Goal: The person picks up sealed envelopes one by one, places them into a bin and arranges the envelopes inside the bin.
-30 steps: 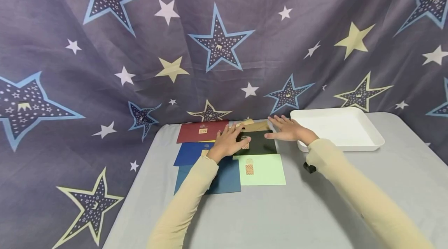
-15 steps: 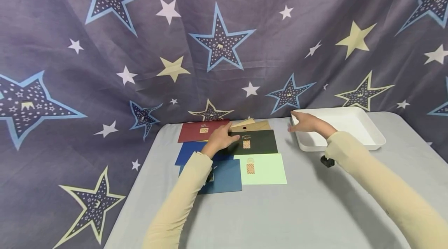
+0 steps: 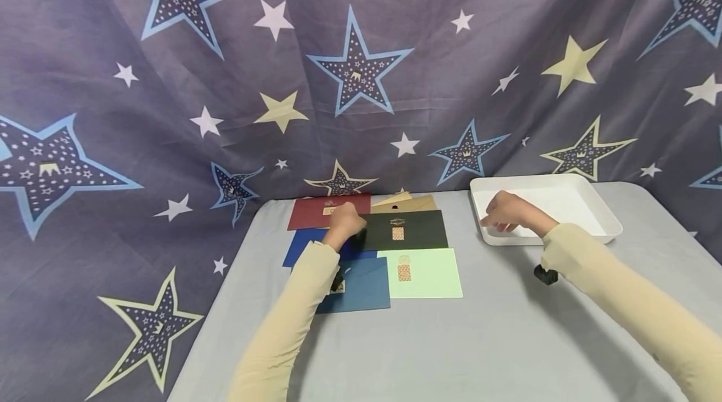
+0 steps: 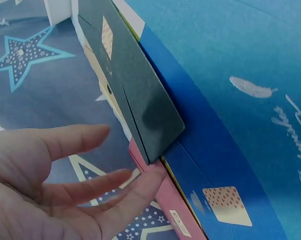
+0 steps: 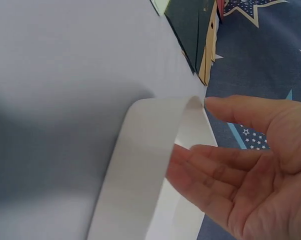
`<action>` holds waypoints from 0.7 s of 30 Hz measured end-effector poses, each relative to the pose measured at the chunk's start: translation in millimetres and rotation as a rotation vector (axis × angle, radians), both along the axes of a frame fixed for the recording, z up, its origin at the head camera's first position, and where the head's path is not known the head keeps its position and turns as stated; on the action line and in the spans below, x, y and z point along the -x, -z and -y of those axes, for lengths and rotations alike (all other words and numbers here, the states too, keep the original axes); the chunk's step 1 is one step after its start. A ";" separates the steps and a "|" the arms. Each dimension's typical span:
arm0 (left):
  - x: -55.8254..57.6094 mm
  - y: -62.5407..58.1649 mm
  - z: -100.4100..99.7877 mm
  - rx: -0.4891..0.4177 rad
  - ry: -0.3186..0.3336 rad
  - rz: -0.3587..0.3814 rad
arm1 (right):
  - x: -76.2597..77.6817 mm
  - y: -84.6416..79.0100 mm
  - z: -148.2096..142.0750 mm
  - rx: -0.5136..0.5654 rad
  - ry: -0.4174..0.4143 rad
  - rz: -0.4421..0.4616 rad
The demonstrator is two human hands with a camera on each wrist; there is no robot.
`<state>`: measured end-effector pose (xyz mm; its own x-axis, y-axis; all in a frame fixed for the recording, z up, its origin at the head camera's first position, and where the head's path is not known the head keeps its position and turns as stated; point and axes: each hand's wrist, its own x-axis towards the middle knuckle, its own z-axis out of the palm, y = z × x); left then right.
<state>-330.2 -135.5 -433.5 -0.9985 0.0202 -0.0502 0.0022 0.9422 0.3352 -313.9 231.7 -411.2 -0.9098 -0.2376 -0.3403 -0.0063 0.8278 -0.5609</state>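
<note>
My left hand (image 3: 345, 221) is at the left end of the dark green envelope (image 3: 414, 230). In the left wrist view its thumb stands apart from the fingers (image 4: 153, 181), and one fingertip appears to touch near the envelope's corner, over the red envelope (image 4: 176, 207). My right hand (image 3: 516, 211) is at the near left part of the white tray (image 3: 612, 226). The right wrist view has its thumb beside the rim, with the loosely bent fingers (image 5: 198, 192) reaching over the inside. Neither hand grips anything that I can see.
Beside the dark green envelope lie a royal blue one (image 3: 299, 245), a teal one (image 3: 369, 286) and a light green one (image 3: 431, 276). Tan envelopes (image 3: 420, 202) lie behind, near the star-patterned cloth (image 3: 429, 44). All rest on a grey-covered table (image 3: 451, 352).
Both hands have moved apart. My left hand went left from over the dark green envelope to its end. My right hand moved right, from beside the tray to over its near left part.
</note>
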 end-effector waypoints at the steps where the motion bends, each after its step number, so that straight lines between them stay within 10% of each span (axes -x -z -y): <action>1: 0.1 -0.8 0.4 0.008 -0.023 0.010 | -0.9 0.8 0.0 0.003 0.008 0.001; 21: 0.0 4.2 3.5 -0.107 -0.215 0.184 | -9.4 14.8 7.5 -0.001 0.058 -0.103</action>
<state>-330.2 -139.0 -437.7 -0.9548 -0.1759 -0.2398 -0.2636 0.8738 0.4087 -304.5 224.2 -426.0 -0.9521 -0.1833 -0.2449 -0.0160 0.8293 -0.5586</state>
